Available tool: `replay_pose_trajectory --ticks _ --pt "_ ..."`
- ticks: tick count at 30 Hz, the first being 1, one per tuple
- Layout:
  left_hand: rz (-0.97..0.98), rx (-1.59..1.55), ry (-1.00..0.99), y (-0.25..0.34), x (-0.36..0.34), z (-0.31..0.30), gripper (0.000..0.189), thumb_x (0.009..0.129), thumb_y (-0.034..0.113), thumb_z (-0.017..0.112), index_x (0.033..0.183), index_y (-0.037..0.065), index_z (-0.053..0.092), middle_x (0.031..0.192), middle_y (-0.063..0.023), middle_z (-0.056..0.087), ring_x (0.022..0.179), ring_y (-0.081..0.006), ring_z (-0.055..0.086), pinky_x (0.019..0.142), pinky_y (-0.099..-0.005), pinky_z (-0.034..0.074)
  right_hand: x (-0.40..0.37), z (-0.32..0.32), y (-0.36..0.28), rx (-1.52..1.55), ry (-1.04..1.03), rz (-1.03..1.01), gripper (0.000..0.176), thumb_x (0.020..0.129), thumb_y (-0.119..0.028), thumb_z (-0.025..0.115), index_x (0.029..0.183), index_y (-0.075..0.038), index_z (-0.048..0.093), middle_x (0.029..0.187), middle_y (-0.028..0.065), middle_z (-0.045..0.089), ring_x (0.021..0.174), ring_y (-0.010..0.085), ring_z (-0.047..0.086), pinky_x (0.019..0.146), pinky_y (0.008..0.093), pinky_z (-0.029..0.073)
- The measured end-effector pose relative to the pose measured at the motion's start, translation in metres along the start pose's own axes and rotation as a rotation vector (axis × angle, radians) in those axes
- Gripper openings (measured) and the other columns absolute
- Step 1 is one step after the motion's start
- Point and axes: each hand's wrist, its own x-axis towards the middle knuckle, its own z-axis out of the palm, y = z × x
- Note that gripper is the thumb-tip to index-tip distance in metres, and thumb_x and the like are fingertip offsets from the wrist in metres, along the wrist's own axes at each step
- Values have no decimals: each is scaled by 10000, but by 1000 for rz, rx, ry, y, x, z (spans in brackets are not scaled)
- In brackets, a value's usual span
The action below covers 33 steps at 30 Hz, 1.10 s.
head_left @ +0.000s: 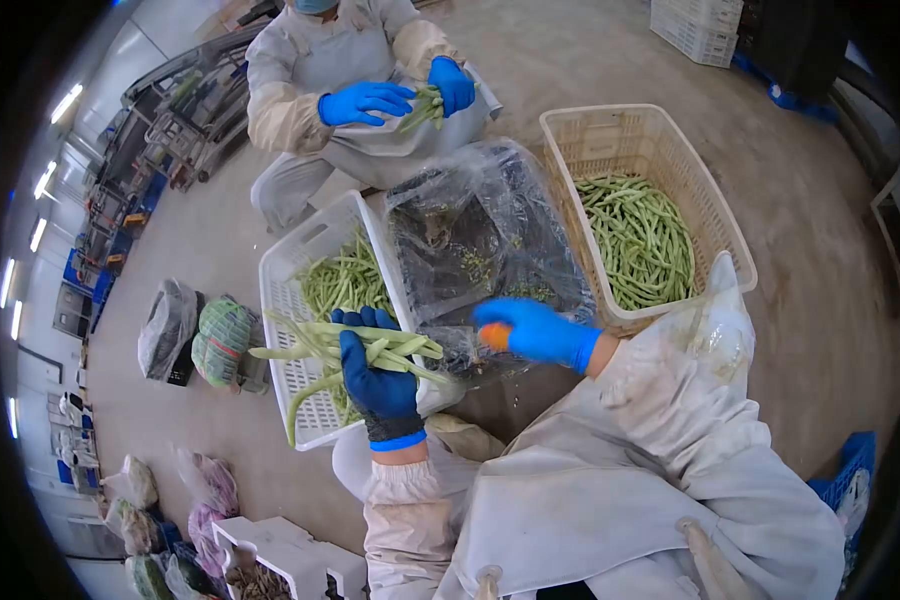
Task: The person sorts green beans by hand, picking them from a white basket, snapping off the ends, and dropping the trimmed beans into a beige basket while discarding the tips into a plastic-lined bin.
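Observation:
A loose bunch of long green beans lies across the palm of my left hand, whose dark-blue gloved fingers are closed around it. The bunch is above the near end of a white crate that has more green beans in it. My right hand, in a bright blue glove, is closed on a small orange object. It looks like a handle, but motion blur hides its kind. Below this hand is a tray lined with clear plastic, with small green trimmings on it.
A beige crate of green beans stands to the right. Opposite me sits a co-worker with blue gloves, holding beans. A green net sack lies left. Bagged produce and a white foam box are at lower left.

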Motion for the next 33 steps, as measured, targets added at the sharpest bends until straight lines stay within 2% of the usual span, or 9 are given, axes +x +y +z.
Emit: replay_pose_trajectory --ticks 3,8,12,21,23,26,27,30,33 --pt "-12 -20 -20 -4 1 -6 348 957 186 455 1293 95 446 1242 -114 518 1146 -234 501 1024 -404 398 -5 31 -10 41 -172 -43 340 855 -163 562 1146 13 563 1067 203 620 979 281 605 851 366 461" --pt "-28 -47 -26 -6 1 -8 358 955 201 461 1301 110 443 1239 -129 518 1137 -248 506 1010 -406 408 -9 55 -15 441 -42 18 286 861 -116 559 1121 -2 592 958 150 646 869 182 607 799 310 473" --pt "-32 -28 -13 -8 -3 -5 366 954 201 465 1307 110 433 1243 -128 514 1140 -249 504 1005 -410 411 -5 62 -11 433 99 -64 263 859 -114 559 1096 -7 601 891 130 646 820 164 592 761 314 476" --pt "11 191 -42 -30 -23 16 413 948 202 480 1333 92 379 1187 -92 528 1107 -236 514 996 -406 410 3 66 1 -103 290 40 187 852 -93 531 993 -11 622 815 128 640 716 199 599 650 355 474" --pt "63 259 -93 -36 -24 18 436 940 212 498 1336 85 369 1146 -83 547 1076 -229 525 978 -397 417 10 74 16 527 291 226 160 852 -82 508 938 -7 621 813 151 635 696 250 601 646 375 471" --pt "56 35 -31 -26 -17 16 329 946 194 486 1261 98 473 1183 -79 556 1081 -227 540 960 -401 444 9 64 33 741 335 313 152 835 -59 517 922 9 622 790 183 630 702 299 599 657 384 474" --pt "-40 -147 -191 -13 -10 10 291 939 190 501 1213 93 523 1185 -90 561 1094 -233 536 943 -402 457 8 57 44 433 392 165 181 828 -57 530 974 13 612 845 194 628 750 298 602 680 377 476" --pt "-82 -328 -183 9 3 24 260 926 165 518 1170 81 550 1148 -104 583 1102 -253 531 960 -406 444 16 15 85 -480 509 -201 352 822 -68 558 1167 -2 542 1059 222 585 943 292 591 796 364 470" --pt "-64 -380 -179 11 16 25 235 907 109 532 1137 67 560 1126 -109 587 1089 -265 536 978 -412 436 26 -4 43 -808 616 -75 431 841 -101 565 1256 -23 473 1191 201 529 1055 274 558 870 365 447"
